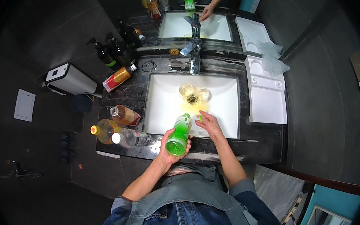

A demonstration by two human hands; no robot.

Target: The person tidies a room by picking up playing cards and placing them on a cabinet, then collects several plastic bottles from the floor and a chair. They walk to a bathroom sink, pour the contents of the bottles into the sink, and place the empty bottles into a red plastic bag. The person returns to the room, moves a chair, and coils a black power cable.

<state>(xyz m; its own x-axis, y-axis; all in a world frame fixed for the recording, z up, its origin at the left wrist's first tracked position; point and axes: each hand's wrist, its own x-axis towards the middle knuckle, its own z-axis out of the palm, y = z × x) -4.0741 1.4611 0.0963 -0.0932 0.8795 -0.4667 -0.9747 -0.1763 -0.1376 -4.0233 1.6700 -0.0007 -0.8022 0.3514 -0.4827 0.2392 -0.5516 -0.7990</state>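
Note:
My left hand (169,150) grips a green plastic bottle (179,136) around its body. The bottle lies tilted over the front edge of the white sink (163,107), its mouth pointing to the basin and its base toward me. Between the fingers of my right hand (210,125) is a small green bottle cap (200,118), just right of the bottle's neck. Two clear cups, a left one (186,90) and a right one (203,94), sit in the basin beside the drain (192,99). Yellow liquid spreads around the drain.
Left of the sink stand an uncapped amber bottle (127,115), a yellow-capped bottle (106,131) and a white-capped clear bottle (131,138). Behind them lies another bottle (119,78), near black pump bottles (106,56). A chrome faucet (195,58) rises behind the basin; a white tray (267,101) is at right.

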